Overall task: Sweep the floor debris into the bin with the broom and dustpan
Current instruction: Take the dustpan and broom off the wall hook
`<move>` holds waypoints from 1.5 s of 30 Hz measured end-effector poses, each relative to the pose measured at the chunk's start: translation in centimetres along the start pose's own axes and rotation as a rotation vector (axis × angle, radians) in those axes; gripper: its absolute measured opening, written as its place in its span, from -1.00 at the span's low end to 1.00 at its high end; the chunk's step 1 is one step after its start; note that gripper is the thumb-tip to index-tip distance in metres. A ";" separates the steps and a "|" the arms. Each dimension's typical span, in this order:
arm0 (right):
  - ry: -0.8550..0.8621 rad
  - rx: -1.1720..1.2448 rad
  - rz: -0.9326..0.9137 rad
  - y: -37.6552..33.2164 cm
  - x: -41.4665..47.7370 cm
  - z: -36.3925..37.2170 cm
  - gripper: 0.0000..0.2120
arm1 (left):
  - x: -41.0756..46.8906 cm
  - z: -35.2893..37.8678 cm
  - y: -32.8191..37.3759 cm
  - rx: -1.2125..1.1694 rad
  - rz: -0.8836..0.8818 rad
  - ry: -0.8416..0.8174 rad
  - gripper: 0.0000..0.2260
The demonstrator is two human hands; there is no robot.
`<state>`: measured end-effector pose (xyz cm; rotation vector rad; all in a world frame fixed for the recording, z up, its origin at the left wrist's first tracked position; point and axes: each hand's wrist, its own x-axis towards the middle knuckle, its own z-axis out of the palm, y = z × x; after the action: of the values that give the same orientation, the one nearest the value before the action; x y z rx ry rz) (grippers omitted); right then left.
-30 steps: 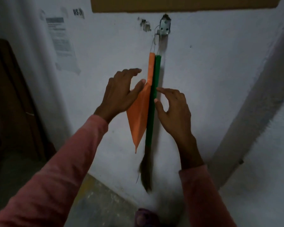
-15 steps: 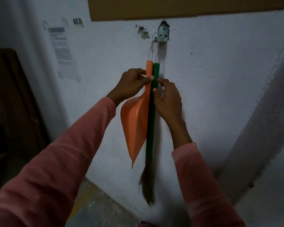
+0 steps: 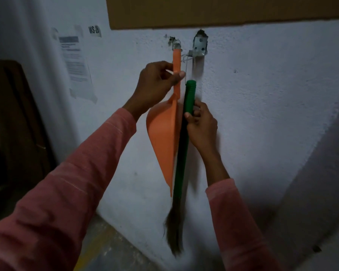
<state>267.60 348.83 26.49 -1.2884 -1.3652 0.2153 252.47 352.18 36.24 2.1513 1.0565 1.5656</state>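
An orange dustpan (image 3: 163, 137) hangs edge-on against the white wall, its handle pointing up. My left hand (image 3: 155, 85) grips that handle, thumb across it. Right beside it is a broom with a green handle (image 3: 181, 153) and brown bristles (image 3: 174, 233) pointing down. My right hand (image 3: 201, 127) grips the green handle below its top end. A thin wire runs from the tools up to a metal bracket (image 3: 200, 45) on the wall. The dustpan's handle top stands higher than the broom's.
A brown board (image 3: 223, 10) is fixed to the wall above. Paper notices (image 3: 76, 63) are stuck on the wall at left. A dark wooden door or cabinet (image 3: 14, 133) stands at far left. Concrete floor (image 3: 110, 247) shows below.
Both hands closed on the handles. The left hand has raised the dustpan, and the broom's top now sits lower than before, away from the bracket.
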 end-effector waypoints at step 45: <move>-0.901 0.142 -0.448 -9.0 -36.4 19.9 -0.61 | -57.2 -32.8 -3.7 0.675 -0.958 0.479 -0.67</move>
<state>236.29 328.71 6.14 -0.7306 -2.3078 0.6140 212.86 308.82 5.95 1.1010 2.5454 1.3066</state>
